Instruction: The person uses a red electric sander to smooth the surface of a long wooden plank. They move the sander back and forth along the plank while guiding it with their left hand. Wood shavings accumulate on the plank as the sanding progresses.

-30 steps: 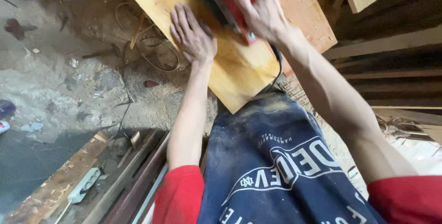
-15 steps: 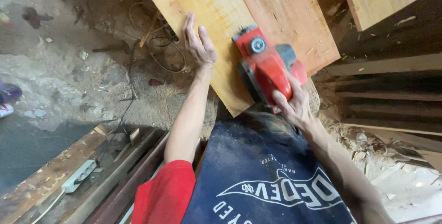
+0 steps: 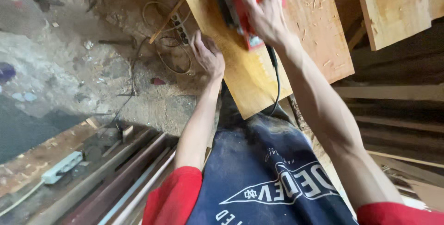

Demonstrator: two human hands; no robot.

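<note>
Gripping red planer (image 3: 245,7) on plank (image 3: 240,72), right hand (image 3: 263,14)

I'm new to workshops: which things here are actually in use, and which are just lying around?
In use:
right hand gripping the red electric planer
left hand steadying the wooden plank
planer's black cord

Lying about:
white power strip
coiled cable
other boards

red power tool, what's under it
The red power tool rests on a pale wooden board, gripped by the right hand. Its base and the wood directly beneath are covered.
</note>
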